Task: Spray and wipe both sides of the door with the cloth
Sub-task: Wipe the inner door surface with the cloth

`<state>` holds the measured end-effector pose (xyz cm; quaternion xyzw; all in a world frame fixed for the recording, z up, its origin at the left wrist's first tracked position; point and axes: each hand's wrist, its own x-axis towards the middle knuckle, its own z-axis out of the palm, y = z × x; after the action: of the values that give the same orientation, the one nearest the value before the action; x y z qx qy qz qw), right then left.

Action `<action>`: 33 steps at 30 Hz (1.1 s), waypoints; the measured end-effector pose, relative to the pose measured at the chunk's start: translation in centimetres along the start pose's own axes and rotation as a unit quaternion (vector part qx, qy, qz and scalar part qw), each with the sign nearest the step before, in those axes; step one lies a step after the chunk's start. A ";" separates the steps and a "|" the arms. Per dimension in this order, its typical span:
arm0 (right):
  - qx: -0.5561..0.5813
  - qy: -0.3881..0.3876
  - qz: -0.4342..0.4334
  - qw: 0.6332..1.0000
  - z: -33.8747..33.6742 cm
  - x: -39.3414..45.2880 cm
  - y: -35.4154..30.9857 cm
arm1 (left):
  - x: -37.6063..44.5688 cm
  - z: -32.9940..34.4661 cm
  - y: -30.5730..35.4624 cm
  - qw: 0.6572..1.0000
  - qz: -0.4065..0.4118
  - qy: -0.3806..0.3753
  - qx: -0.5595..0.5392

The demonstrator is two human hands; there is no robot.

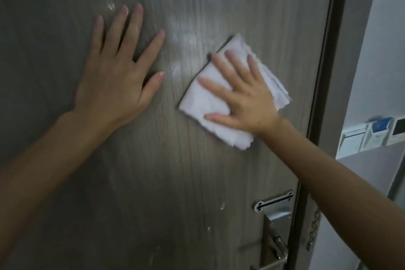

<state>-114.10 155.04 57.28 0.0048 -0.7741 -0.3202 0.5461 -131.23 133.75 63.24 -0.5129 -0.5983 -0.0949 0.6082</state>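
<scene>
- While your right hand (pixel 247 98) presses the folded white cloth (pixel 221 103) flat on the door (pixel 197 182), you're clearly mid-wipe on this side, so call it somewhere in the middle of the job, not near the end.
- Fingers on that hand are spread and pretty much straight, pushing the cloth against the wood rather than gripping it. Nothing is curled round it.
- The cloth sits above the door handle (pixel 271 250), up and a bit left of the chain latch plate (pixel 274 201), close to the door's latch edge.
- Your left hand (pixel 116 72) is further from the handle, up and well to the left of it, palm flat on the door, fingers splayed and straight, holding nothing. Looks like you're just bracing.
- There's a shiny wet streak (pixel 186 30) between the two hands, above the cloth, so I'd guess spray is already on and partly worked in there.
- Lower down, nearer the handle, you can see pale specks and smears (pixel 222 205) that look untouched, so that area likely needs a pass.
- No spray bottle anywhere in view.
- The far side of the door isn't visible at all, so I can't tell whether it's done. Assume it may be left.
</scene>
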 end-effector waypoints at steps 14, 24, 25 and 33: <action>0.039 -0.019 0.063 0.997 2.2 -1.7 -12.3 | -0.1 0.1 -0.1 1.000 0.007 0.008 0.014; -0.017 0.040 0.128 0.991 -0.4 2.2 0.0 | 0.0 0.0 0.1 1.000 -0.001 -0.003 0.009; -0.008 0.056 0.194 0.979 -0.4 2.8 -0.1 | 0.0 -0.1 0.1 1.000 0.000 -0.002 0.008; -0.008 0.075 0.289 0.954 0.7 4.6 -6.3 | 0.1 -0.5 -0.2 0.999 0.002 0.014 -0.040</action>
<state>-118.71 148.74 57.89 -0.1990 -0.6966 -0.1534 0.6720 -131.02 133.36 63.49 -0.5370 -0.5844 -0.1248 0.5954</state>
